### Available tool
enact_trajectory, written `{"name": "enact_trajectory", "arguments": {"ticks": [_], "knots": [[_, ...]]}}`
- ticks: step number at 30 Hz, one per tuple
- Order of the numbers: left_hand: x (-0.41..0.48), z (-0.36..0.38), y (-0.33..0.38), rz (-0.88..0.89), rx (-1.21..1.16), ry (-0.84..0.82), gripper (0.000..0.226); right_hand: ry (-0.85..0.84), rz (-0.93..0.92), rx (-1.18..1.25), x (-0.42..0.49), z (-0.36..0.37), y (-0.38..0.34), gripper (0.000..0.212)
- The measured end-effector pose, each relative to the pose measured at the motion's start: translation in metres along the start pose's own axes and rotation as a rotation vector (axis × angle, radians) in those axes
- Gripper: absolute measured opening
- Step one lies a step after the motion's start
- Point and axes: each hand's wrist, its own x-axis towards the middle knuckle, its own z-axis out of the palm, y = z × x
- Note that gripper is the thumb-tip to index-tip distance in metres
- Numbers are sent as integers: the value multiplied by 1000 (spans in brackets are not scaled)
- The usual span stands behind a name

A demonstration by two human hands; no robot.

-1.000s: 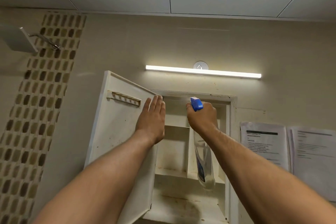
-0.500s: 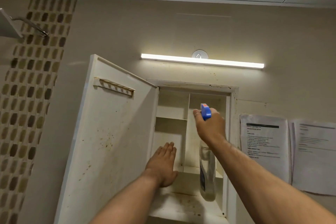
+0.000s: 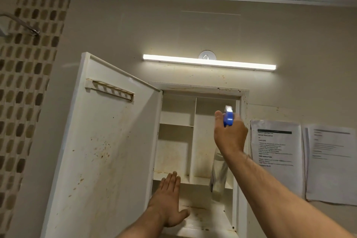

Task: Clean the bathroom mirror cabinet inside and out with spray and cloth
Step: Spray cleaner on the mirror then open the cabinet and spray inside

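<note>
Left hand (image 3: 168, 205) is off the door (image 3: 108, 150) edge now, low in front of the cabinet (image 3: 175, 150) lower shelf, fingers flat, holding nothing. Right hand (image 3: 230, 137) grips the spray bottle (image 3: 219, 174), now at the right compartment. Bottle blurred, trigger finger hidden, cabinet bottom cut off.

We log the cabinet (image 3: 174, 150) at lower centre, its door (image 3: 108, 150) open leftward, a light bar (image 3: 209, 62) above, papers (image 3: 276, 152) at right, and the spray bottle (image 3: 228, 119) in the right hand (image 3: 230, 137) before the right-hand compartment.
</note>
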Motion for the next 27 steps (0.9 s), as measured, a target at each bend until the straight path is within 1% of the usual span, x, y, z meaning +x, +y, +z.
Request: {"name": "enact_trajectory", "arguments": {"ticks": [2,3,5,8,12,17,20,23,25,27], "knots": [[0,0,0,4,0,8,108,100,87,38,4,-9,8,23],[0,1,0,10,1,10,108,120,101,23,6,-15,14,26],[1,1,-2,16,-2,19,108,119,98,-2,3,-24,25,31],[2,4,-3,22,-9,30,109,114,124,-9,-11,-42,45,25],[3,5,-4,25,17,37,110,11,209,-82,-49,-72,87,32],[2,10,-1,9,33,74,111,-101,355,-152,-120,-94,137,23],[1,16,-1,1,32,103,111,-108,420,-183,-152,-105,163,23],[-8,27,-1,3,50,142,105,-182,465,-215,-177,-110,178,21],[-19,37,-3,1,60,192,98,-236,469,-241,-192,-108,181,20],[-32,48,-5,17,39,261,91,-323,461,-241,-206,-99,181,14]]}}
